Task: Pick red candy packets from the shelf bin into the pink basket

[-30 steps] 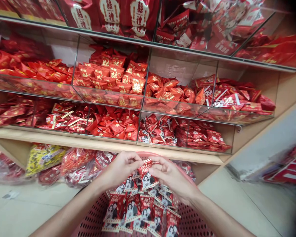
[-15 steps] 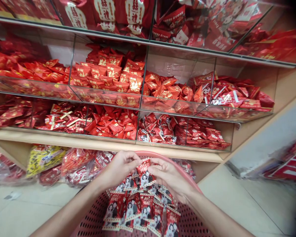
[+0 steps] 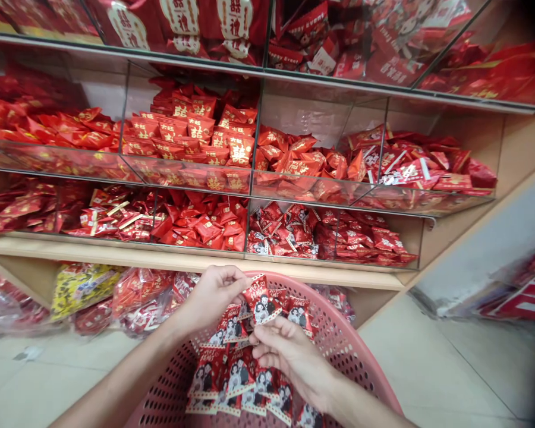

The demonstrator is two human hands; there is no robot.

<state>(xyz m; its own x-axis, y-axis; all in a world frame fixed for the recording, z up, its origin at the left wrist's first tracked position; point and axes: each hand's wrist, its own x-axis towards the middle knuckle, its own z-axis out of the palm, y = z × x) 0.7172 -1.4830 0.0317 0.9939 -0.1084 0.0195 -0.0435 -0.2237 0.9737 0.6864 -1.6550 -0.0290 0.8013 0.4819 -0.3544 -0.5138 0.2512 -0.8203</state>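
Observation:
My left hand (image 3: 220, 291) pinches the upper left corner of a small red candy packet (image 3: 261, 299) printed with a cartoon couple and white lettering. It is held up, slightly tilted, above the pink perforated plastic basket (image 3: 361, 356). At the packet's bottom edge is my right hand (image 3: 289, 356), its thumb and fingers curled together against that edge. Under both hands, rows of matching packets (image 3: 239, 371) lie in the basket, printed sides up. My right hand and wrist cover part of these rows.
Behind the basket stands a wooden shelf (image 3: 116, 251) with clear-walled bins of red wrapped sweets (image 3: 205, 229). One lower bin holds similar couple-printed packets (image 3: 285, 232). Below, bagged goods, including a yellow bag (image 3: 82, 288), sit near the tiled floor (image 3: 450, 356).
My right hand has moved down and left, from the packet's right side to its bottom edge. The packet has shifted slightly left and up with my left hand. More of the basket's right wall shows.

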